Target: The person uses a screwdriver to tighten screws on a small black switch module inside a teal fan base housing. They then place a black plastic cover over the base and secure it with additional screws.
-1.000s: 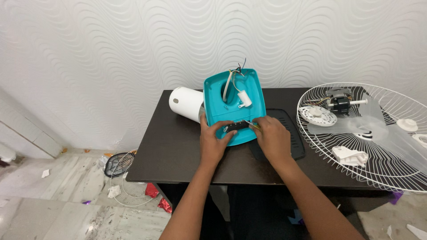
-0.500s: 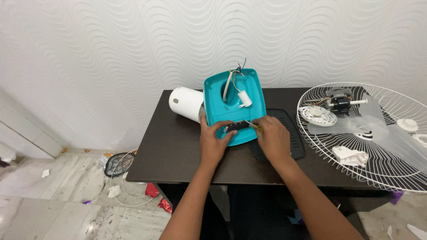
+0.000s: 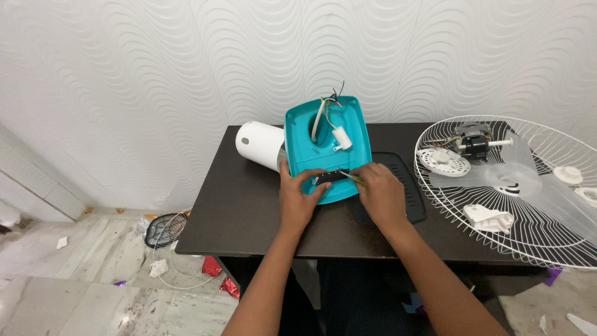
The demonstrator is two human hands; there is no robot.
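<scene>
On the floor at far left, scraps of paper, red wrappers and a small round wire grille (image 3: 163, 229) are seen, partly cut off by the edge of the dark table (image 3: 249, 205). Further right, a white cylinder (image 3: 260, 145) is laid on its side, its far end hidden behind the teal fan base (image 3: 323, 146), which is propped tilted on the table with its open underside up; loose wires and a small white part are exposed inside. The left hand (image 3: 301, 199) is pressed against the base's lower edge, fingers curled around the rim beside a small black component (image 3: 329, 177). The right hand (image 3: 380, 196) is closed around a slim yellowish tool (image 3: 352, 177), mostly hidden in the grip; its tip meets the black component. A black panel (image 3: 404, 193) is partly covered by that hand. At far right, a white wire fan guard (image 3: 528, 242) holding a motor (image 3: 472, 142) and translucent blade is cut off by the frame.
</scene>
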